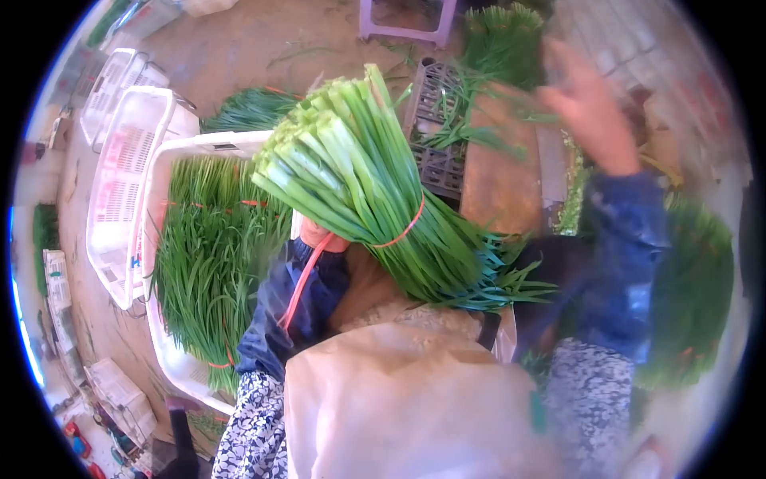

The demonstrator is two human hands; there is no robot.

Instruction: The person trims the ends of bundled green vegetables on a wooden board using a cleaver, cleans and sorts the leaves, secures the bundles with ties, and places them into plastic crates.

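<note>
A thick bunch of garlic chives (351, 160) is held up in front of me, its pale cut ends toward the upper left and its leaf tips toward the lower right. A pink-red tie (403, 225) goes around its middle, with a loose end hanging down at the left. My left hand (317, 233) grips the bunch from underneath, and its fingers are mostly hidden behind the stems. At the upper right, my right hand (589, 112) is raised apart from the bunch, above a brown board (499, 164). Motion blur smears its fingers.
On the left, a white crate (155, 180) holds tied chive bunches (215, 247). Another white basket (120, 207) stands beside it. Loose leaves lie on a dark plastic crate (437, 152). More chives (686, 279) are piled at the right. A purple stool (407, 33) stands at the back.
</note>
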